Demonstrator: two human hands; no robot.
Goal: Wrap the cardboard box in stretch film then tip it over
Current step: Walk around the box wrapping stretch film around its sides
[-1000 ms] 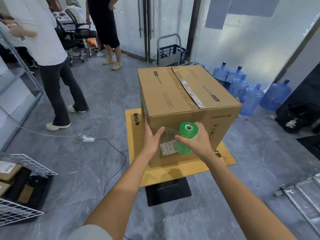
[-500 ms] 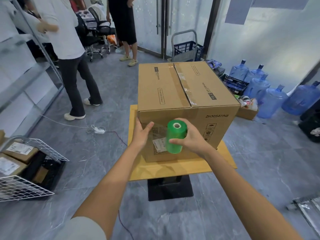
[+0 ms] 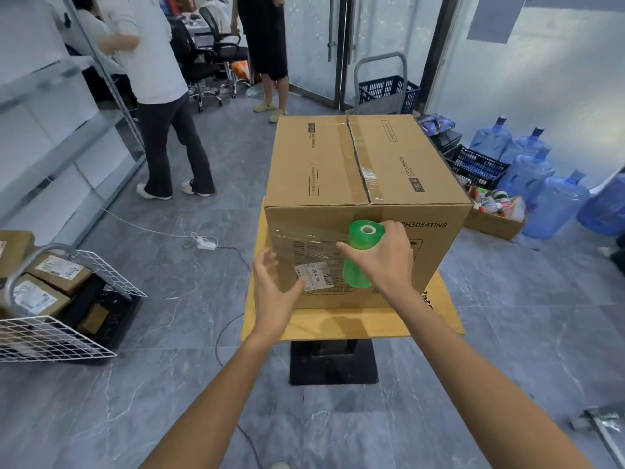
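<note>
film (image 3: pixel 306 236) has now been drawn across the cardboard box (image 3: pixel 338 164) from the roll (image 3: pixel 360 262) gripped in the right hand (image 3: pixel 389 262), the left hand (image 3: pixel 274 292) being spread open and empty, so wrapping is judged begun.

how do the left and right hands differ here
The left hand is open with fingers spread and holds nothing; the right hand grips the green film roll upright. The left hand sits lower, by the near left corner of the cardboard box; the right hand is higher, mid-face, with film stretched leftward from the roll. Both are at the box's near face.
</note>
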